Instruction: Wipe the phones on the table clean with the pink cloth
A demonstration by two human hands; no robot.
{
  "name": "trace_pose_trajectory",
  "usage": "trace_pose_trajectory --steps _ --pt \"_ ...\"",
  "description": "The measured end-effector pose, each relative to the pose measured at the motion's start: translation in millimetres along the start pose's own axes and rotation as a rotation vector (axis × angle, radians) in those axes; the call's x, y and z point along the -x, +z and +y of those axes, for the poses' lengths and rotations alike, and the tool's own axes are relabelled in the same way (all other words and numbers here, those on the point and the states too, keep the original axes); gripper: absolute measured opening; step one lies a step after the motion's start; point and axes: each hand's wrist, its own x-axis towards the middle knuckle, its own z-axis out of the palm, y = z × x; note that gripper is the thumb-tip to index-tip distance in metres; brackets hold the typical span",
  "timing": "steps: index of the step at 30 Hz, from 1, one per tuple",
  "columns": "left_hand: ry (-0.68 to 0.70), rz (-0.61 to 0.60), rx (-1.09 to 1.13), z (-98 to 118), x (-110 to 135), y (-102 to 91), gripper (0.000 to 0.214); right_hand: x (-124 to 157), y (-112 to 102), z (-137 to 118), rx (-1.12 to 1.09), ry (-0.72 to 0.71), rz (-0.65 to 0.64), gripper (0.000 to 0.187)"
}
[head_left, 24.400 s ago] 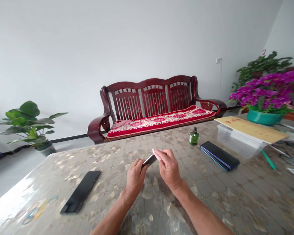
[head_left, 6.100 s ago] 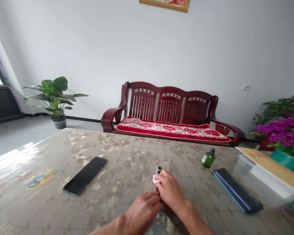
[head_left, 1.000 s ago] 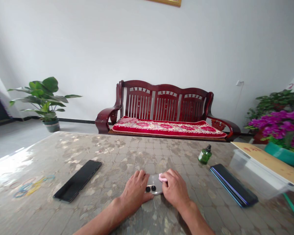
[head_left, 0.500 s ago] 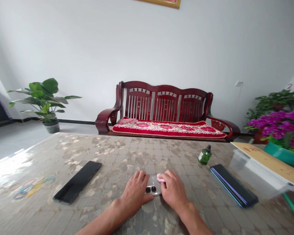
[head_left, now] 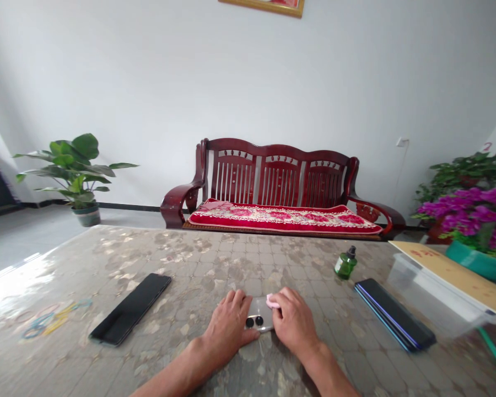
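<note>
A silver phone (head_left: 258, 318) lies back up on the patterned table (head_left: 190, 264), its two round camera lenses toward me. My left hand (head_left: 228, 328) rests curled over its left side, holding it in place. My right hand (head_left: 294, 325) is closed on a small pink cloth pad (head_left: 271, 301), pressed against the phone's right part. Most of the phone is hidden under both hands.
A black phone (head_left: 130, 315) lies to the left and a stack of dark phones (head_left: 394, 320) to the right. A small green bottle (head_left: 345, 264) stands beyond. Coloured rubber bands (head_left: 49, 318) lie far left. A clear plastic box (head_left: 434, 298) with cardboard on top, flowers and a wooden bench are nearby.
The pink pad in my right hand has shifted slightly back and forth over the phone's back. My left hand stays put on the phone.
</note>
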Motion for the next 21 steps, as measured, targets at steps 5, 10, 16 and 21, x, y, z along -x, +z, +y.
trace_pose_trajectory --steps 5,10,16,21 --pt "0.001 0.007 0.000 -0.7 -1.6 2.1 0.050 -1.6 1.4 7.4 0.016 0.044 0.033 0.028" --pt "0.007 0.014 -0.003 -1.9 -2.2 4.9 0.049 -0.1 -0.2 2.4 -0.023 -0.038 -0.013 0.030" --pt "0.006 0.015 0.002 -1.8 -2.1 2.6 0.050 -3.1 -3.2 6.5 0.019 0.022 0.000 0.029" --pt "-0.012 0.001 0.006 -0.2 -1.7 0.0 0.051 -2.4 -5.2 8.9 0.052 0.047 0.010 0.029"
